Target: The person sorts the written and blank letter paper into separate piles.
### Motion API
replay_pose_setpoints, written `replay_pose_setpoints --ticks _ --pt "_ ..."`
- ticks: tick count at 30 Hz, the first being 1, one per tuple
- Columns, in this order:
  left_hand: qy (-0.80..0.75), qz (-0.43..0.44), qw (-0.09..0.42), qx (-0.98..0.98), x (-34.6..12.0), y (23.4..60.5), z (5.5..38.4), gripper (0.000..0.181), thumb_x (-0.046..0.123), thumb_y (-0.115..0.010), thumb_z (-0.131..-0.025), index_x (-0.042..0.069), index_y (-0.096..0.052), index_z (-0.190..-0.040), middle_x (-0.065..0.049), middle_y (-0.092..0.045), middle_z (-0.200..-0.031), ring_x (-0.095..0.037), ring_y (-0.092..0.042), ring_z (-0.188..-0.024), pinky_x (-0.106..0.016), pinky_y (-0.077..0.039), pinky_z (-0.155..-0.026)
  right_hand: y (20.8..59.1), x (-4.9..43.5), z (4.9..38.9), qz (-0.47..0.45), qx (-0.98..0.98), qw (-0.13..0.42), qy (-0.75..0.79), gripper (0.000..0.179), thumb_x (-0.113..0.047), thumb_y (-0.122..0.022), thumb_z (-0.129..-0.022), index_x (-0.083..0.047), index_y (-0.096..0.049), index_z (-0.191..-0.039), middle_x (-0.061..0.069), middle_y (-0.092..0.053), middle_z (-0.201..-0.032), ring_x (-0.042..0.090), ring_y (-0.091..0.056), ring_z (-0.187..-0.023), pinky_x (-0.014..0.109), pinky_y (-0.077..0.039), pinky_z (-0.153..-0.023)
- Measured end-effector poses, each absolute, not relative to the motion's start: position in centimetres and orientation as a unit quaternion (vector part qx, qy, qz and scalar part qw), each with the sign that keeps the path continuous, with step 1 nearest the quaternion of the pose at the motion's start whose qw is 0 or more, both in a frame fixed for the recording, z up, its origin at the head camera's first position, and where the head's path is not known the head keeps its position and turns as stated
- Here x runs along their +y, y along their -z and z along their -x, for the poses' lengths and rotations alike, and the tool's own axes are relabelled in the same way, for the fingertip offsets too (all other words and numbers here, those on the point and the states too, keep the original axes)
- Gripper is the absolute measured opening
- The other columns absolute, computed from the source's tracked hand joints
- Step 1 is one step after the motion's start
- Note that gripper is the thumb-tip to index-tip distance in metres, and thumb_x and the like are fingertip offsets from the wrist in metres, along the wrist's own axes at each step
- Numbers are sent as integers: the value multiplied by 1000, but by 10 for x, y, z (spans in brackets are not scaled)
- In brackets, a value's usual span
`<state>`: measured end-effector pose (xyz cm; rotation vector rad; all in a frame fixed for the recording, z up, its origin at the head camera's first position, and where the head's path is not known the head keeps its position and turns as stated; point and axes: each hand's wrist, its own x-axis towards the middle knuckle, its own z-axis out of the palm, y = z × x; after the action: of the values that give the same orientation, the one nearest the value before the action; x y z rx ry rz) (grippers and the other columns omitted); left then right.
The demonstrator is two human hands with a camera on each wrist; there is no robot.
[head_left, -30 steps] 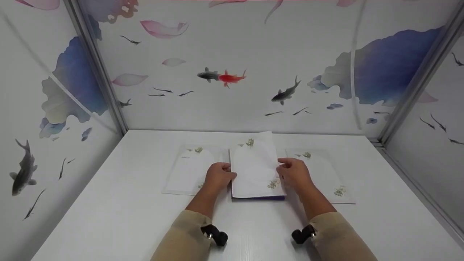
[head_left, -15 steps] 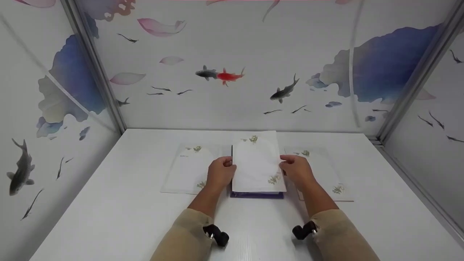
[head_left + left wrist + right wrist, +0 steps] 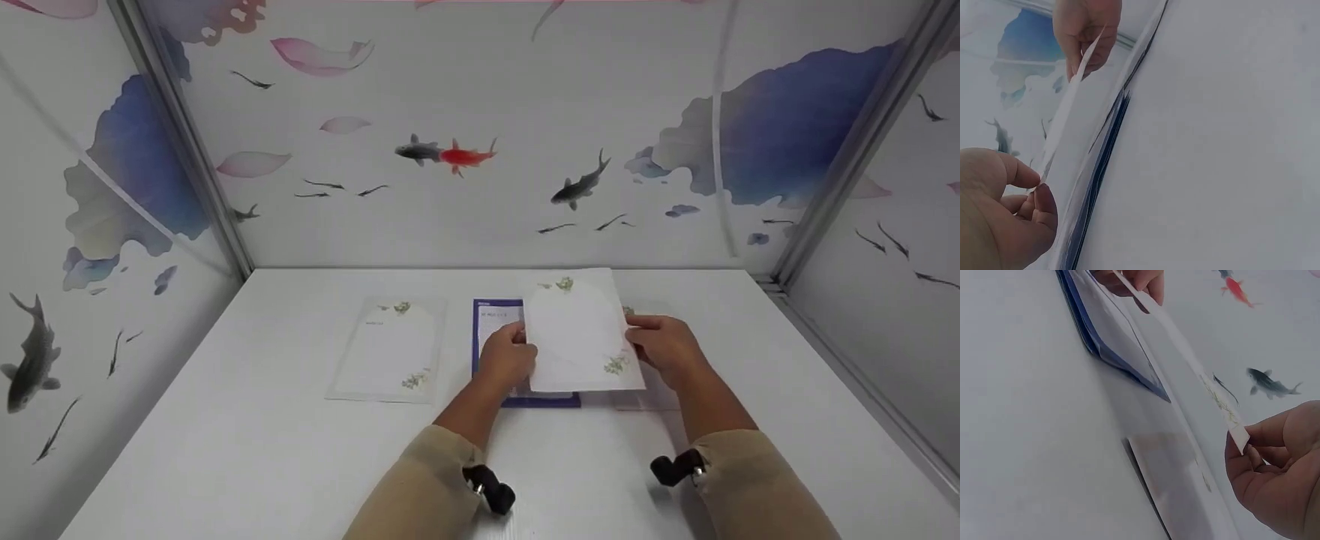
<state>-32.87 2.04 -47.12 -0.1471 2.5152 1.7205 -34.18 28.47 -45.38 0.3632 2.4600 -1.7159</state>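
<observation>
A white paper sheet with printed flowers is held up between both hands; whether it is one sheet or several I cannot tell. My left hand pinches its left edge between thumb and fingers, and my right hand pinches the right edge. In both wrist views the paper is seen nearly edge-on, above the table. Below it lies a blue-bordered stack of sheets, partly covered by the paper and left hand. The right wrist view shows that blue stack more fully.
To the left, a flower-printed sheet lies within a clear border on the white table. Another pile lies at the right, mostly behind the right hand and paper in the head view. Printed wall panels enclose the back and sides.
Both hands have carried the flower-printed paper to the right, off the middle of the blue-bordered stack. More of that stack's left side and front edge now shows.
</observation>
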Motion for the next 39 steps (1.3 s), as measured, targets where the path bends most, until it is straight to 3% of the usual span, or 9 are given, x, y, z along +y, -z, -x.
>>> replay_pose_setpoints --ticks 6,14,18,23,28,39 --pt "-578 51 42 813 53 470 329 51 11 -63 -100 12 -60 -152 -6 -70 -140 -24 -64 -132 -43 -53 -116 455 319 339 -146 816 64 556 49 -26 -61 -109 -12 -55 -156 15 -54 -159 22 -63 -129 28 -57 -101" --pt "-567 22 29 823 91 474 323 43 6 -66 -99 11 -68 -142 -5 -72 -136 -26 -64 -134 -41 -54 -114 453 357 330 -152 821 48 548 54 -16 -66 -105 -5 -53 -157 11 -62 -145 5 -65 -105 17 -58 -84" --pt "-564 5 39 825 103 478 317 42 10 -69 -102 12 -66 -144 -3 -71 -138 -26 -63 -136 -41 -55 -114 454 366 324 -149 829 48 536 58 -14 -66 -104 -2 -50 -158 16 -60 -151 2 -63 -104 17 -57 -83" --pt "-565 -1 50 823 112 482 312 41 13 -70 -103 11 -66 -144 -4 -71 -139 -25 -64 -136 -41 -54 -115 456 370 321 -162 840 46 515 60 -17 -62 -102 -3 -49 -159 21 -48 -165 22 -58 -132 28 -54 -101" --pt "-546 -14 68 835 115 483 311 48 17 -74 -101 6 -64 -146 -8 -71 -142 -26 -63 -139 -42 -52 -119 456 372 320 -173 845 66 502 59 -28 -53 -108 -3 -44 -161 25 -37 -171 40 -39 -158 49 -41 -127" --pt "-523 -26 91 847 115 482 310 55 25 -74 -102 9 -59 -153 -8 -69 -142 -25 -62 -139 -44 -49 -121 459 373 321 -183 848 70 492 61 -32 -51 -111 0 -40 -163 27 -38 -169 43 -41 -156 54 -42 -126"
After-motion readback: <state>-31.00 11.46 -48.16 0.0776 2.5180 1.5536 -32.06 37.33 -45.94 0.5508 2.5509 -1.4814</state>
